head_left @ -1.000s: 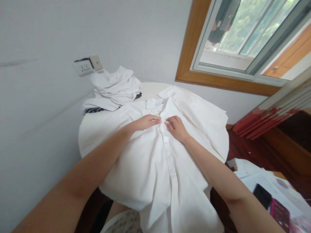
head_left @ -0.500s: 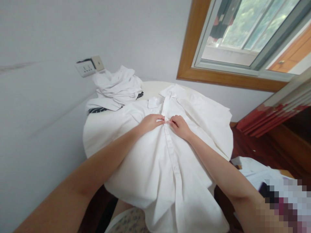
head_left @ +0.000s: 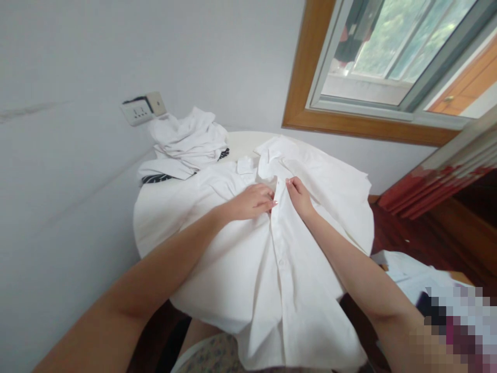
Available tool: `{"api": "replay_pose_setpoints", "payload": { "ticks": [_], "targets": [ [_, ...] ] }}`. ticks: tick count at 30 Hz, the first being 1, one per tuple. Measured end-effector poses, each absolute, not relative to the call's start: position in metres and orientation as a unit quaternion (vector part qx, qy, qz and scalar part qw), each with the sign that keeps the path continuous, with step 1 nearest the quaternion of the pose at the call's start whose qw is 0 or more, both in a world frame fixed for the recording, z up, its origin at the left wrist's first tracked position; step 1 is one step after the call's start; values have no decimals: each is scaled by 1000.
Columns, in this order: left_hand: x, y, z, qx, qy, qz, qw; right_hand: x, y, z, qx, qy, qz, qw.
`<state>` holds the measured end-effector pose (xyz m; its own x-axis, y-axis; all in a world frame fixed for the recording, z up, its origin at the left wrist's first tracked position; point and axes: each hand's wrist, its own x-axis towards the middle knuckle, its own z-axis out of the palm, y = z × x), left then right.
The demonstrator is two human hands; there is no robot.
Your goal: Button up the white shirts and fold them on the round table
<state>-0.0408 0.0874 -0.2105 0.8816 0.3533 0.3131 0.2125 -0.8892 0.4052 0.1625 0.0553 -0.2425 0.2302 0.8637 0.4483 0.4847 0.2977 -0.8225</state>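
A white button-up shirt [head_left: 310, 290] lies spread over a round white table [head_left: 248, 137], its collar at the far side and its hem hanging over the near edge. My left hand [head_left: 254, 202] is at the upper placket, thumb on the edge and fingers curled at the fabric. To its right, my right hand [head_left: 300, 196] pinches the shirt front just beside the placket, below the collar. The front edge is lifted a little between my hands. Small buttons show lower down the placket.
Behind on the left is a crumpled pile of white clothes [head_left: 186, 140] with a black-and-white patterned piece beneath. A wall socket [head_left: 137, 110] sits above it. A wood-framed window [head_left: 373, 126] and red curtain [head_left: 419, 189] are on the right, with more white fabric [head_left: 407, 272] below.
My hands, earlier together at the placket, have moved apart. My right hand has shifted right and slightly up, pulling the shirt's front edge rightward; the left has moved slightly right.
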Motion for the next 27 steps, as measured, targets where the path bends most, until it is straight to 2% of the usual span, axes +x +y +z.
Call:
{"api": "replay_pose_setpoints", "payload": {
  "ticks": [5,8,13,23,27],
  "targets": [
    [-46,77,-202,898,142,87,408,169,58,-242,-571,-570,151,572],
    [-52,83,-200,874,133,61,463,171,58,-242,-584,-556,143,574],
    [-49,88,-203,883,176,59,432,172,58,-243,-584,-550,136,581],
    [-33,79,-223,880,255,156,369,176,55,-238,-573,-552,123,593],
    [-28,70,-225,886,293,176,312,179,56,-237,-567,-560,117,593]
  ]
}}
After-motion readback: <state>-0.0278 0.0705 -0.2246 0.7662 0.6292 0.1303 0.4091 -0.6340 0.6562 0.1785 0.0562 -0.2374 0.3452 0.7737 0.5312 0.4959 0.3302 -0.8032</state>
